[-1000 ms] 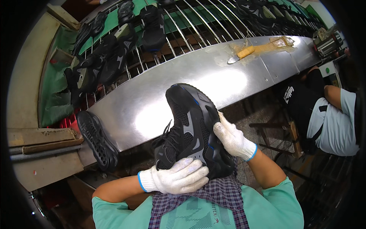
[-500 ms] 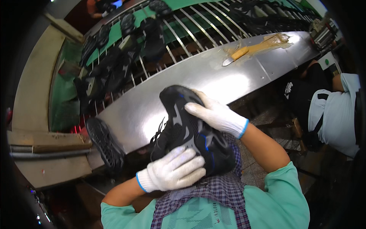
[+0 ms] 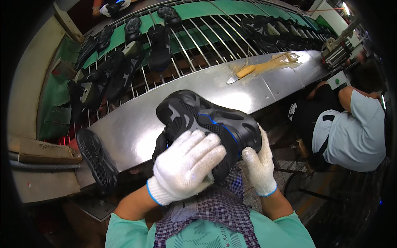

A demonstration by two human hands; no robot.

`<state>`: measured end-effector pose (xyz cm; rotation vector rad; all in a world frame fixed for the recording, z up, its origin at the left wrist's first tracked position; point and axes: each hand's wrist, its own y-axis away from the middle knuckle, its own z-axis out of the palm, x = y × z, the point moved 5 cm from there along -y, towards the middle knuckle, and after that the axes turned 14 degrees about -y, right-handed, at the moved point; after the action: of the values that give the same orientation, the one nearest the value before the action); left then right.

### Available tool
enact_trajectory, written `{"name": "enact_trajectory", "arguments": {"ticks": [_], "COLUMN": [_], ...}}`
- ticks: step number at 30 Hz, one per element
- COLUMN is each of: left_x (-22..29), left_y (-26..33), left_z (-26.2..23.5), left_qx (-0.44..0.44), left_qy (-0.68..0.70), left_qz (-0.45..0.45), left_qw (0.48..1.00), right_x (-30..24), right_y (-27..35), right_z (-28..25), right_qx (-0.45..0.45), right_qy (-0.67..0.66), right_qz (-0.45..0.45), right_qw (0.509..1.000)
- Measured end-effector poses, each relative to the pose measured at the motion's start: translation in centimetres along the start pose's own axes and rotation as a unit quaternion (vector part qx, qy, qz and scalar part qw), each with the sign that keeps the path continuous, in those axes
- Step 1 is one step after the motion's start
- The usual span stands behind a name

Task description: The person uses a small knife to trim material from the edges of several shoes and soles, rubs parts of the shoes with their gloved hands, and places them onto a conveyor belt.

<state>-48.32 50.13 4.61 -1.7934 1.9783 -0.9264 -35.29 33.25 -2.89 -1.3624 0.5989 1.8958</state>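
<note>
A black sneaker [image 3: 194, 111] with grey panels and blue trim is held up over the near edge of the steel bench. My left hand [image 3: 188, 163], in a white knit glove, lies over the shoe's near side with its fingers together, its thumb hidden. At the shoe's right end, my right hand [image 3: 261, 161], gloved alike, grips with the thumb in front and the fingers behind, largely out of sight. Left of the shoe, a black shoe sole [image 3: 97, 159] with an open-patterned side rests across the bench's left end.
Beyond the steel bench [image 3: 140, 120], a rack of metal rods [image 3: 194, 45] carries several black shoes [image 3: 159, 47]. A yellow-handled spatula [image 3: 244, 73] lies in smeared yellowish glue [image 3: 273, 64]. A person in a light shirt [image 3: 351, 132] sits at the right. Another person's gloved hands [image 3: 108, 9] show at the far left.
The shoe has turned so it lies more crosswise. My right hand has moved from its far end to its right end, and my left hand has shifted slightly up along the shoe.
</note>
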Motion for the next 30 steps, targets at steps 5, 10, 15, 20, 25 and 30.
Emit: {"name": "enact_trajectory", "arguments": {"ticks": [5,10,15,20,25,30], "left_x": [2.2,4.9,5.0,1.5,-3.4,-10.1], "left_y": [3.0,5.8,7.8,6.3,9.4,15.1], "left_z": [2.4,5.7,5.6,0.1,-4.0,-3.5], "left_qx": [0.007,0.006,-0.015,0.011,0.146,0.126], "left_qy": [-0.045,-0.086,-0.101,-0.041,-0.122,-0.118], "left_qz": [0.011,0.039,0.086,0.029,-0.166,-0.298], "left_qw": [0.999,0.996,0.991,0.999,0.968,0.939], "right_x": [-1.9,-1.1,-0.5,5.2,6.1,0.0], "right_y": [-0.7,-1.7,-6.2,-7.0,-10.9,-26.5], "right_z": [-0.5,-2.5,-0.1,1.9,3.8,1.9], "right_qx": [-0.019,-0.047,-0.296,-0.189,-0.036,-0.118], "right_qy": [0.205,0.390,0.420,-0.148,-0.286,-0.236], "right_qz": [0.064,0.189,0.348,0.485,0.346,0.163], "right_qw": [0.976,0.900,0.784,0.841,0.893,0.951]}}
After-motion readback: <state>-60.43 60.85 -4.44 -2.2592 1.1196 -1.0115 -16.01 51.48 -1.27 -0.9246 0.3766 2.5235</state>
